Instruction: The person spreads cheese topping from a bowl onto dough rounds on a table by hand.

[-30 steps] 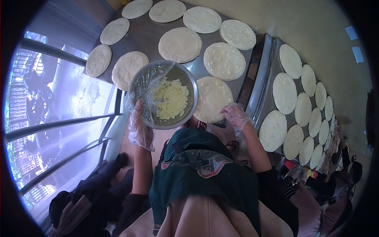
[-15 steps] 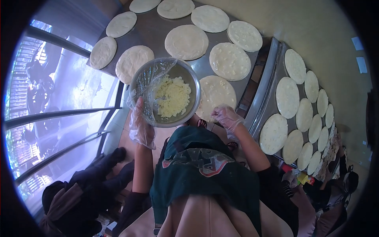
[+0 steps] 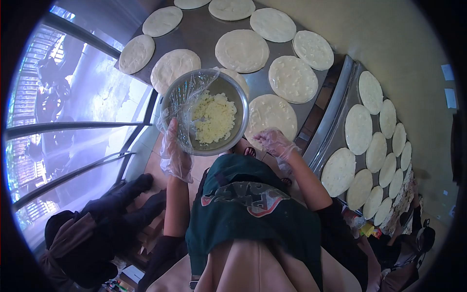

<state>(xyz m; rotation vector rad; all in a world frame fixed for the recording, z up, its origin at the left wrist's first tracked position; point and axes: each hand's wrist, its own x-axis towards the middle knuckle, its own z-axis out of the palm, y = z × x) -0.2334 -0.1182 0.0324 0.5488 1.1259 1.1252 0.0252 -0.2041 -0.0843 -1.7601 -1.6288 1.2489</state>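
My left hand (image 3: pixel 176 155), in a clear plastic glove, grips the left rim of a metal bowl (image 3: pixel 242 129). Pale yellow crumbly filling (image 3: pixel 214 118) lies inside the bowl, and plastic wrap (image 3: pixel 181 104) covers its left part. My right hand (image 3: pixel 276 142), gloved too, is over the near edge of a flat dough round (image 3: pixel 272 117) that has small crumbs on it. Its fingers are bunched together; whatever they hold is too small to make out. A neighbouring dough round (image 3: pixel 293 79) also carries scattered lumps.
Several more dough rounds (image 3: pixel 242 50) lie on the metal table (image 3: pixel 199 34). On the right, a second metal surface (image 3: pixel 335 124) bears further rounds (image 3: pixel 358 129). A person in dark clothes (image 3: pixel 92 243) is at the lower left, another person (image 3: pixel 411 248) at the lower right. Windows (image 3: pixel 87 102) line the left side.
The view has shifted, so the tables and dough rounds appear farther right. My right hand has moved slightly left, towards the bowl. The bowl stays in my left hand.
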